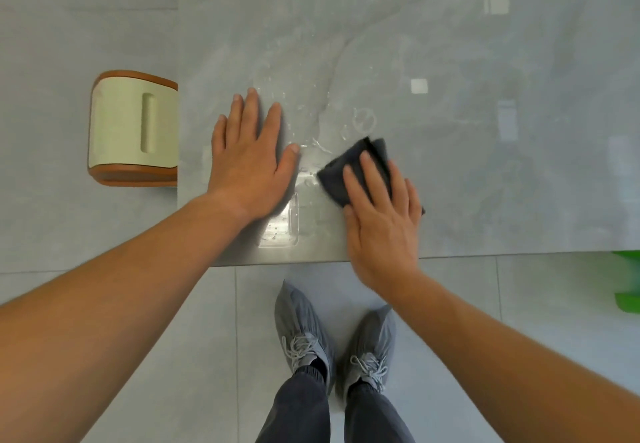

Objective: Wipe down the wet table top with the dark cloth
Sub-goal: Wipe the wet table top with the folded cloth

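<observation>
Near the middle of the frame the right hand [379, 224] lies flat, fingers spread, pressing the folded dark cloth [356, 168] onto the grey tabletop [485, 165]; it pins the cloth rather than gripping it. The left hand [249, 162], open and empty, braces flat just left of the puddle [311, 130]. Droplets reach toward the upper centre. The likely slips: the small cloth may saturate and only smear water, a stroke toward the near edge may push water onto the floor [207, 321], or the far droplets may be missed.

table top [450, 44] | wet | dark cloth [349, 172], both hands flat on it
</observation>
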{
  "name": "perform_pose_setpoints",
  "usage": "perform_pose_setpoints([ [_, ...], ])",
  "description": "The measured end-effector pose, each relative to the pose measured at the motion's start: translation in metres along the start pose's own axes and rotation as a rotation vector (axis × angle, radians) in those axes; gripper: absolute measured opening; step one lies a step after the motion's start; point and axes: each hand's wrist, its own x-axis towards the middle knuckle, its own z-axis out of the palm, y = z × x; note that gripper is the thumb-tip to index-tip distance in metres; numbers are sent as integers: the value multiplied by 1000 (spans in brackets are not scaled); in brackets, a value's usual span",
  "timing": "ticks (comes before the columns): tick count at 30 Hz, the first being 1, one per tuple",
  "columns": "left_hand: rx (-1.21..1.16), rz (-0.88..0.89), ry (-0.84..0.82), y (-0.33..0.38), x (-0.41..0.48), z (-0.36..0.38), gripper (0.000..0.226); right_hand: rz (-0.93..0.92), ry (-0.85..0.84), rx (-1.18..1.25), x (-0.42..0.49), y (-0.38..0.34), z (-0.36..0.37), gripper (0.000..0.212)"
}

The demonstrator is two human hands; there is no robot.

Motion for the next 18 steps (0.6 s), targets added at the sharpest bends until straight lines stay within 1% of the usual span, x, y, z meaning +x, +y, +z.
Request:
perform_pose_setpoints([
  [3, 0, 1, -17, -2, 9, -4, 69, -205, -77, 6, -15, 7, -3, 52],
  [5, -1, 4, -29, -2, 13, -4, 69, -240, -101, -3, 8, 19, -9, 52],
  [6, 3, 6, -30, -2, 16, -5, 69, -206, -102, -7, 28, 23, -11, 53],
  [10, 30, 32, -38, -1, 20, -5, 69, 130, -48, 23, 103, 30, -16, 57],
  [11, 33, 34, -39, -2, 22, -6, 69, 165, -41, 11, 110, 26, -13, 58],
  [12, 30, 34, -39, -3, 24, -7, 69, 160, -40, -14, 108, 20, -11, 58],
  [13, 26, 34, -39, -4, 27, -9, 69, 114, -49, -37, 99, 16, -9, 58],
  [16, 21, 46, -45, -3, 38, -16, 70, -110, -115, -76, 65, 15, -9, 56],
  [18, 27, 53, -56, -3, 43, -17, 70, -204, -169, -86, 69, 26, -14, 55],
])
